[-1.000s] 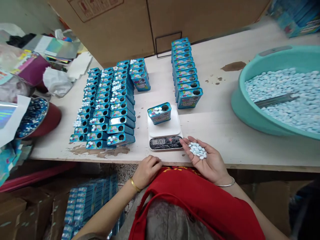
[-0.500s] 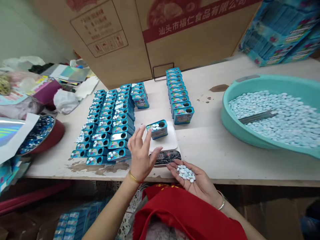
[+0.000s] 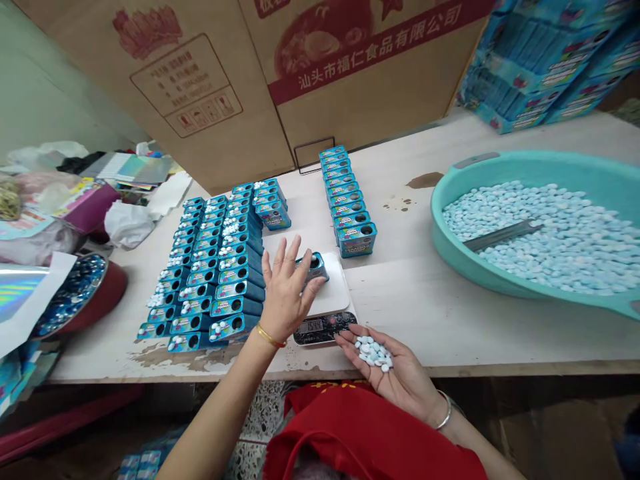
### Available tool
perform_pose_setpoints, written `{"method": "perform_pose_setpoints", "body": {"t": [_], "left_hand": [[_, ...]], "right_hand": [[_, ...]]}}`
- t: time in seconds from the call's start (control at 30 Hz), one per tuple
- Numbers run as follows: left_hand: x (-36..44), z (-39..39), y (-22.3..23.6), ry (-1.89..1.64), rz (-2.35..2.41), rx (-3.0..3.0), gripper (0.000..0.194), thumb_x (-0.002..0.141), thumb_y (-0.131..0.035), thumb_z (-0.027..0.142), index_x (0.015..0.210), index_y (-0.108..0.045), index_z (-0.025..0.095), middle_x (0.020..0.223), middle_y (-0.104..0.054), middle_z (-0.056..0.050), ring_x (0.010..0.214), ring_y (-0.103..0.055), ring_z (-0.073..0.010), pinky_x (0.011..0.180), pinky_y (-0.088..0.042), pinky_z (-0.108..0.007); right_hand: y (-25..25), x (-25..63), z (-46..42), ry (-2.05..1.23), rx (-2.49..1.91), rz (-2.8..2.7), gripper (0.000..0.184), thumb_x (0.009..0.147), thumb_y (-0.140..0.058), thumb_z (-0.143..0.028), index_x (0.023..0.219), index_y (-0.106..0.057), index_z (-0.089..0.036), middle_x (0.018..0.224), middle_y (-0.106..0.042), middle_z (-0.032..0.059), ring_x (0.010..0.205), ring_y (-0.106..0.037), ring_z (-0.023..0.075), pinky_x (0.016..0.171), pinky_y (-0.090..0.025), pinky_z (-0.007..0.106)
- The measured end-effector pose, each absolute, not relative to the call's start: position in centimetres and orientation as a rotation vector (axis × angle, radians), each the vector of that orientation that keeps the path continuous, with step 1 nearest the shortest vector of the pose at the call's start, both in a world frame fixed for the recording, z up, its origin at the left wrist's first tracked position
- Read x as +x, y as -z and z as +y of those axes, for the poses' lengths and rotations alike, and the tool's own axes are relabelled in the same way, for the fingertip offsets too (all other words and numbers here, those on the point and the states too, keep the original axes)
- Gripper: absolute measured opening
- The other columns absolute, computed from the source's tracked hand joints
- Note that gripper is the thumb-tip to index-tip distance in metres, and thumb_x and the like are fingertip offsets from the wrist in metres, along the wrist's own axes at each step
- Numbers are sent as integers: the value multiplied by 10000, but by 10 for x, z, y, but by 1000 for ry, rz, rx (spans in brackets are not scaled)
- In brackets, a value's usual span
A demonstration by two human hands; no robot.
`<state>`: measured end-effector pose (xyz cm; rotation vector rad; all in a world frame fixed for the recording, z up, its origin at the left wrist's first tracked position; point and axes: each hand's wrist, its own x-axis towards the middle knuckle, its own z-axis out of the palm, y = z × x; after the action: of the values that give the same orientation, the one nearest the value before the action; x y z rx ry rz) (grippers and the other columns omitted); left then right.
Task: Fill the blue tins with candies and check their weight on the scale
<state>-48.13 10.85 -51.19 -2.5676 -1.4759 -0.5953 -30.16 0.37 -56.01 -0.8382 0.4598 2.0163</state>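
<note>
My left hand (image 3: 286, 293) is spread over a blue tin (image 3: 319, 267) on a white kitchen scale (image 3: 341, 287), hiding most of the tin's top. Whether the fingers touch the tin I cannot tell. The scale's display is lit. Close to the scale's front right corner, my right hand (image 3: 400, 387) lies palm up, cupping a small heap of white and pale blue candies (image 3: 373, 353). Left of the scale stand several packed rows of blue tins (image 3: 235, 307), many with loose candies on their lids. Behind it runs a single row of similar tins (image 3: 355, 240).
On the right sits a turquoise tub (image 3: 445, 257) full of candies, with a metal scoop (image 3: 503, 235) in it. Large cardboard boxes (image 3: 265, 120) line the back. Wrapped packs (image 3: 520, 87) are stacked at back right. A red bowl (image 3: 110, 290) of shiny blue pieces stands far left.
My left hand has moved up and over the tin on the scale, its fingers spreading wider. My right hand still cups the candies. The view has shifted slightly.
</note>
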Motion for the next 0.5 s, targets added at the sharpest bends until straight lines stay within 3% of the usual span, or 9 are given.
{"method": "perform_pose_setpoints", "body": {"t": [0.13,0.23,0.5], "left_hand": [[-491,117,505,537,-1534,-2596,507,866,-534,494,1259,-495,176,1258,-565,-138,1167,-503,-281,992,-316,-453],[-484,122,498,480,-1501,-2677,377,888,-529,428,1166,-542,173,1008,-650,-88,921,-575,-224,840,-358,-376],[-405,143,497,614,-1230,-2870,323,909,-508,364,1170,-534,176,1088,-628,-87,978,-556,-216,837,-312,-369]], "right_hand": [[563,-299,4,-1997,-818,438,193,850,-543,-127,995,-649,-57,1016,-722,163,1024,-675,227,871,-572,301],[561,-296,7,-1986,-799,430,185,848,-549,-136,980,-653,-58,1008,-725,160,1014,-679,223,869,-573,301],[555,-281,11,-1865,-828,472,193,878,-492,-122,942,-657,-46,978,-724,157,1049,-660,254,874,-578,316]]}}
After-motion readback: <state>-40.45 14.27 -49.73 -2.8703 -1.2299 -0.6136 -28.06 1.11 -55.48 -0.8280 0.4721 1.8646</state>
